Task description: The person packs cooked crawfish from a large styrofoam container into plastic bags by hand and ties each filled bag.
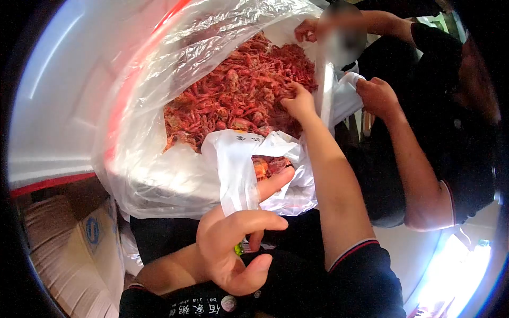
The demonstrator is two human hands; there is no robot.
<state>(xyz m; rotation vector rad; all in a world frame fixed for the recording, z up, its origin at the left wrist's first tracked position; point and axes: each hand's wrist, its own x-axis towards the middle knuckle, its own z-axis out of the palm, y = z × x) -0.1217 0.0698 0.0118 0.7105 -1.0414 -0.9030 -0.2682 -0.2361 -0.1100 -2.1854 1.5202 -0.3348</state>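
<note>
My left hand (236, 241) is in front of my chest, with the handle of a white plastic bag (233, 164) caught between its fingers and its thumb held apart. Inside that bag's mouth some red crayfish (268, 165) show. Over the big heap of cooked red crayfish (228, 95), my right hand (299, 103) reaches in with bent fingers pinched at the right side of the pile. Exactly what its fingertips grip is partly hidden. The heap lies in a large container lined with a clear plastic liner (143, 164).
A co-worker stands at the right. One of their hands (307, 30) is at the heap's far edge; the other hand (377, 96) grips another white bag (344, 95). Cardboard boxes (95, 233) stand at lower left, below a white container with a red rim (53, 183).
</note>
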